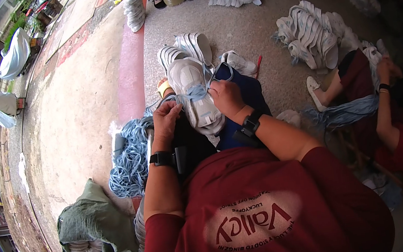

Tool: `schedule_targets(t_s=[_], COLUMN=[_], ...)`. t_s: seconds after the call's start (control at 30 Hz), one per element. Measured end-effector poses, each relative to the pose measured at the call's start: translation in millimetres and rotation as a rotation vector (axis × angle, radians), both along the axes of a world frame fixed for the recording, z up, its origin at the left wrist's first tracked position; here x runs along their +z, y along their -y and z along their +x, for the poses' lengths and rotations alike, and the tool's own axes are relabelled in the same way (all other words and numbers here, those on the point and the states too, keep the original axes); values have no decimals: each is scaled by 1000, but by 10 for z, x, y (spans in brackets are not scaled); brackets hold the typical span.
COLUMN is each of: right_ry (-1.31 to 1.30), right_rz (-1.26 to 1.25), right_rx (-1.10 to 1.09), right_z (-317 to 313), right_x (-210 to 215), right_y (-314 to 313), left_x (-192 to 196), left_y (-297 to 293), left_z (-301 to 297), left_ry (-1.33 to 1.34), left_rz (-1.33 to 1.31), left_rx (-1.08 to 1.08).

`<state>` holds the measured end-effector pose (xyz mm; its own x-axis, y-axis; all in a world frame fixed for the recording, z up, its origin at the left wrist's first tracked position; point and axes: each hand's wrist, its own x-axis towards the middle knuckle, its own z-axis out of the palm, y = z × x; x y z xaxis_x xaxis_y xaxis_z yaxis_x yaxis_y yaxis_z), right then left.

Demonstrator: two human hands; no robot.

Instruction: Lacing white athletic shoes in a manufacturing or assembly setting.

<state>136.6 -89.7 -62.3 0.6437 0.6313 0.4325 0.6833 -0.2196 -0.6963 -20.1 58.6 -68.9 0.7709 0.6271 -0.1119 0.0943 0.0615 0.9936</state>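
A whitish-grey shoe upper [203,114] lies across my lap with its toe pointing away from me. Light blue shoelace [197,93] runs over its middle. To its left, my left hand [166,120] pinches a strand of the lace between thumb and fingers. My right hand [227,96] is closed on the lace at the upper's right edge, where a blue loop stands up beyond the fingers. Just past the toe sit nested rows of similar uppers [195,48]. Another white upper [239,62] rests to the right of them.
A heap of blue laces [136,158] hangs at my left. Below it stands a dark green sack [90,229] with uppers inside. More stacked uppers [315,35] lie on the floor at right, near a seated person in dark red [398,134] with blue laces alongside.
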Motion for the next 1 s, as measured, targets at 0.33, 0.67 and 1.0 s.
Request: schedule_targets(t_s=[0.33, 0.67, 1.0], right_ry=[267, 647, 361], right_rz=[-114, -388, -67], right_rx=[152, 430, 682], right_z=[-44, 75, -215], right_x=[-38, 388, 454], right_y=[44, 33, -5], left_x=[-28, 26, 41], left_y=[51, 22, 80], left_z=[73, 19, 97], left_ry=[-43, 51, 131], left_rz=[44, -173, -164], left_rx=[0, 8, -29])
